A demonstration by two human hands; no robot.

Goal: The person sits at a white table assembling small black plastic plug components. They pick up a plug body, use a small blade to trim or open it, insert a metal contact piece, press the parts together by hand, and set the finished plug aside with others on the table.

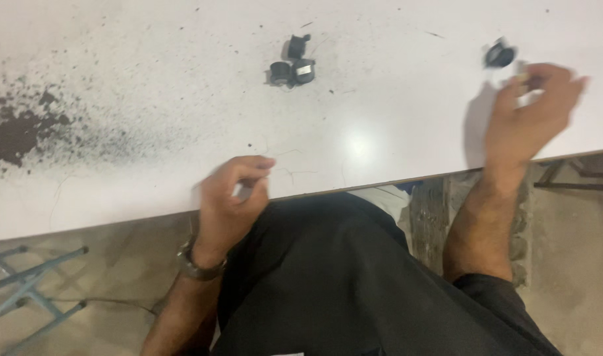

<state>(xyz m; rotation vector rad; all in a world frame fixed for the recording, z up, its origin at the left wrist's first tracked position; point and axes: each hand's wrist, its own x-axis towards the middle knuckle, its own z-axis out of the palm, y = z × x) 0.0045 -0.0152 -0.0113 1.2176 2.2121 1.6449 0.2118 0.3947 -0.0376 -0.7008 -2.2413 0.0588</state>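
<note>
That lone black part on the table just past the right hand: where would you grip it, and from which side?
Probably across the rounded sides of the lone black part, coming from above. It lies alone on the white table, with bare surface around it, just beyond the right hand. Motion blur hides its finer shape, so its exact pose cannot be told.

White table (pixel 150 39) w/ dark powder smear (pixel 15 128) at 9 o'clock; three small black parts (pixel 292 64) clustered at 12; blue metal frame (pixel 25 283) at 8, on floor.
</note>
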